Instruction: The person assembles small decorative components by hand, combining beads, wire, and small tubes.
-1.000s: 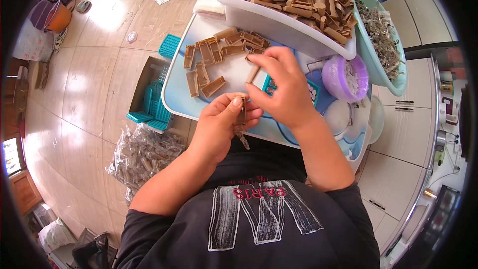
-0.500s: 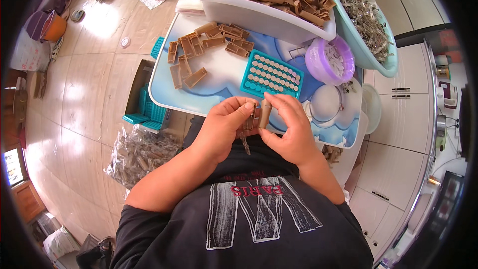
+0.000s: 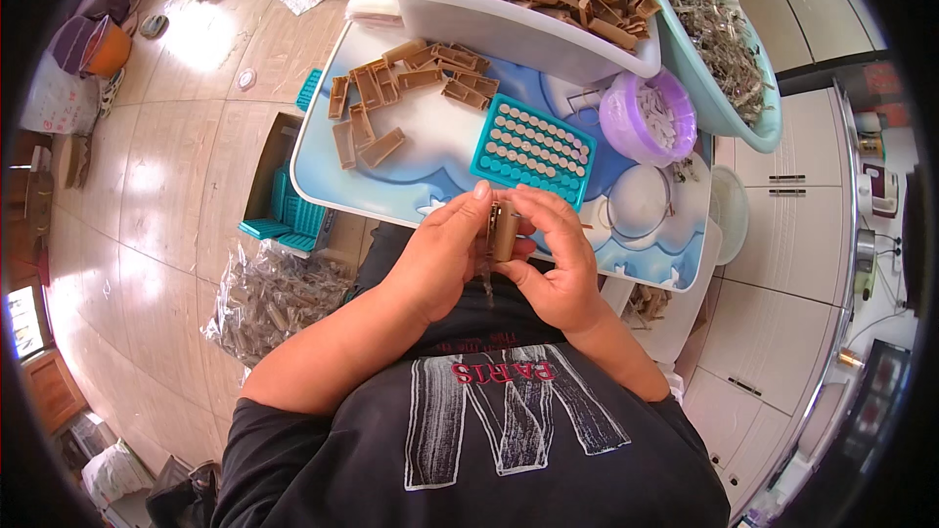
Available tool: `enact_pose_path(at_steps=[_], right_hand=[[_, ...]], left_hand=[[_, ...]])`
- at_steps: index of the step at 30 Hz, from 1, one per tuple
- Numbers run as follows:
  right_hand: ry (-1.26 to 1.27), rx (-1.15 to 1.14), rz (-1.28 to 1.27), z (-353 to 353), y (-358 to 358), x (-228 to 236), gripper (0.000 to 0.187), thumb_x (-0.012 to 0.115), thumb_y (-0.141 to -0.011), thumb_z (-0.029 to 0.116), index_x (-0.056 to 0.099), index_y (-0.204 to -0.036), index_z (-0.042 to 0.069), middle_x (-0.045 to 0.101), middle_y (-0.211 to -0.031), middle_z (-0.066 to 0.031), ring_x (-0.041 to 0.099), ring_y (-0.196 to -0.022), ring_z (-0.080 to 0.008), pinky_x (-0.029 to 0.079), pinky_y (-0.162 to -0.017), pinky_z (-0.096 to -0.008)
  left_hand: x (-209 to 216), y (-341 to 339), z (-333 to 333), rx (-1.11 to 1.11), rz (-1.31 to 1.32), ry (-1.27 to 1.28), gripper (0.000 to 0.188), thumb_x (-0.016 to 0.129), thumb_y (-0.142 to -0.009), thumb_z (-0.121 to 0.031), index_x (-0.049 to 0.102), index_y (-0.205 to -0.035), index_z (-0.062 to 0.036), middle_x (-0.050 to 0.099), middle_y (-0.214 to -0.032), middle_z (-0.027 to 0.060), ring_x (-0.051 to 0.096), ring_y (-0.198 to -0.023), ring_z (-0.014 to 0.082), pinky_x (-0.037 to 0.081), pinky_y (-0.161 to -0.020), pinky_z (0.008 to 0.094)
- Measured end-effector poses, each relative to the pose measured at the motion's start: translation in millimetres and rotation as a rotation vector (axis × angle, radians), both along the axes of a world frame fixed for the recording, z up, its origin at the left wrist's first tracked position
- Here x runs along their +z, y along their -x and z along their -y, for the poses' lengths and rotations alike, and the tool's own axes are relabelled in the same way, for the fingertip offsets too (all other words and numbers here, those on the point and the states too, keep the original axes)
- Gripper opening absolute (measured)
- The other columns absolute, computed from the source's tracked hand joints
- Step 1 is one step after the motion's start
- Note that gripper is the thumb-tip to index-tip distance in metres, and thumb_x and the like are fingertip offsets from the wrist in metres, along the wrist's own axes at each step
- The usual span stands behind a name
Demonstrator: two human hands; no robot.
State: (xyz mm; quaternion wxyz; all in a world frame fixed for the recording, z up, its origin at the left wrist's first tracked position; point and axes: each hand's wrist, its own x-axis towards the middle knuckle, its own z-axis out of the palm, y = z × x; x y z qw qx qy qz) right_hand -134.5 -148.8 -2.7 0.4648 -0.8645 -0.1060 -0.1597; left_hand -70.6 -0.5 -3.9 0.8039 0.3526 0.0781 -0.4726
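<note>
In front of my torso, at the near edge of the table, both hands meet. My left hand pinches a thin metal mechanism, its narrow end hanging below the fingers. My right hand grips a brown plastic casing, upright and pressed alongside the metal part. Whether the two are joined cannot be made out, as fingers cover parts of both. Just beyond sits a teal tray with rows of small round whitish pieces. Loose brown casings lie farther left on the table.
A white tub heaped with brown casings stands at the back. Right of it are a pale green basin of metal parts and a purple bowl. On the floor at left, an open box neighbours a filled clear bag.
The brown casing, apart from the metal mechanism before, is now against it. My right hand has moved left and my hands are closer together.
</note>
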Motion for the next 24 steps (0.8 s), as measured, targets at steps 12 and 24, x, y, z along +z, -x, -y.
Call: enact_pose_path(at_steps=[12, 24], right_hand=[[0.039, -0.011, -0.02, 1.0, -2.4, 0.3, 0.064, 0.076, -0.058, 0.003, 0.053, -0.119, 0.002, 0.056, -0.118, -0.0134, 0.052, -0.112, -0.0338, 0.041, -0.095, -0.0424], [0.072, 0.017, 0.006, 5.0, -1.0, -4.4, 0.062, 0.075, -0.06, 0.001, 0.053, -0.119, 0.003, 0.055, -0.121, -0.0128, 0.051, -0.114, -0.0324, 0.04, -0.097, -0.0415]], left_hand=[[3.6, 0.1, 0.2, -0.023, 0.041, -0.032, 0.043, 0.038, -0.098, -0.039, 0.052, -0.113, -0.0018, 0.061, -0.099, 0.01, 0.062, -0.09, 0.0184, 0.051, -0.078, 0.03], [2.8, 2.9, 3.0, -0.056, 0.23, -0.053, 0.037, 0.052, -0.092, -0.008, 0.043, -0.127, 0.0014, 0.058, -0.101, 0.006, 0.058, -0.094, 0.0137, 0.049, -0.082, 0.0271]])
